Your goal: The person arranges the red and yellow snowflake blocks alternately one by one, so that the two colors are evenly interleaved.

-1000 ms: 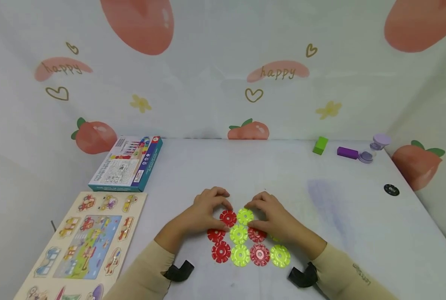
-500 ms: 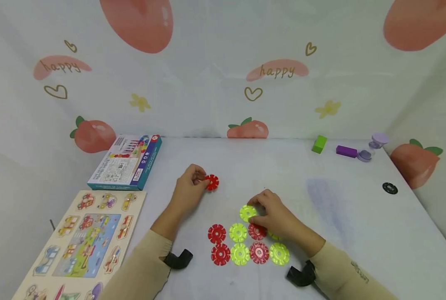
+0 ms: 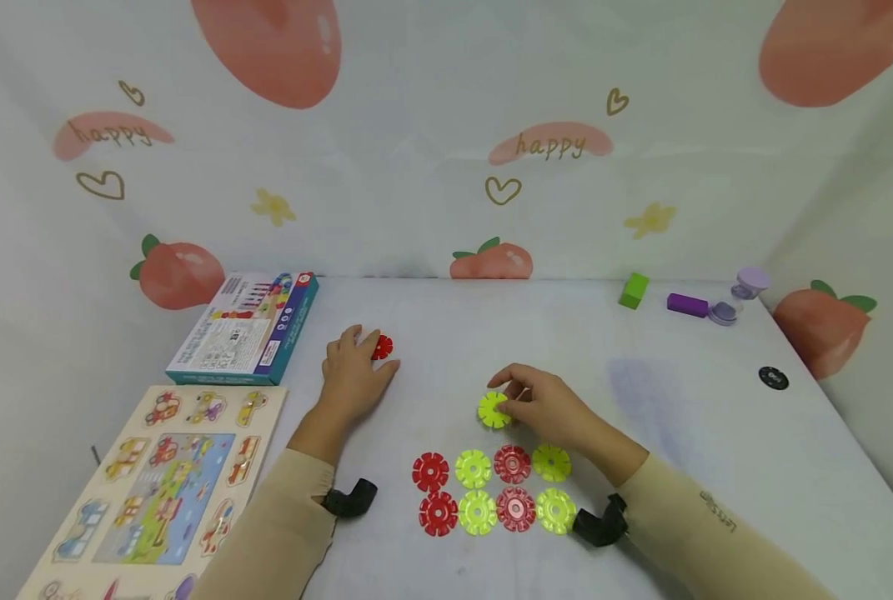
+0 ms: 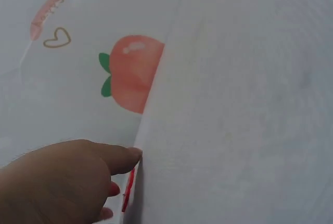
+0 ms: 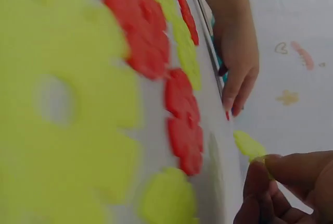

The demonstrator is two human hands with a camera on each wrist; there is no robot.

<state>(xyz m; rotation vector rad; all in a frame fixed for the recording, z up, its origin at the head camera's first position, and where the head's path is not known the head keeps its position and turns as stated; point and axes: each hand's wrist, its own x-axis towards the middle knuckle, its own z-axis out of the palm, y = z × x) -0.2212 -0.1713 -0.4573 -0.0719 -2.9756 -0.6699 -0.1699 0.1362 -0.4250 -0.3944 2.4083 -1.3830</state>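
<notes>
Flat on the table under my left hand (image 3: pixel 351 377) lies a red interlocking disc (image 3: pixel 383 347). The fingers are spread and rest on it; in the left wrist view, only a thin edge of this red disc (image 4: pixel 128 191) shows. Thumb and fingertips of my right hand (image 3: pixel 551 408) pinch a yellow-green interlocking disc (image 3: pixel 494 410), raised off the table in the right wrist view. Nearer me are two rows of similar discs, red and yellow-green by turns, including a red disc (image 3: pixel 431 472) and a yellow-green disc (image 3: pixel 555 511).
On the left lie a wooden puzzle board (image 3: pixel 262 433) and a boxed set (image 3: pixel 228 350). A green block (image 3: pixel 634 291), a purple block (image 3: pixel 687 305), an hourglass-like lilac item (image 3: pixel 750 283) and a black disc (image 3: pixel 774 378) sit at the far right.
My left hand has carried the red disc from the top of the group to the far left and set it down. My right hand has lifted the yellow-green disc slightly away.
</notes>
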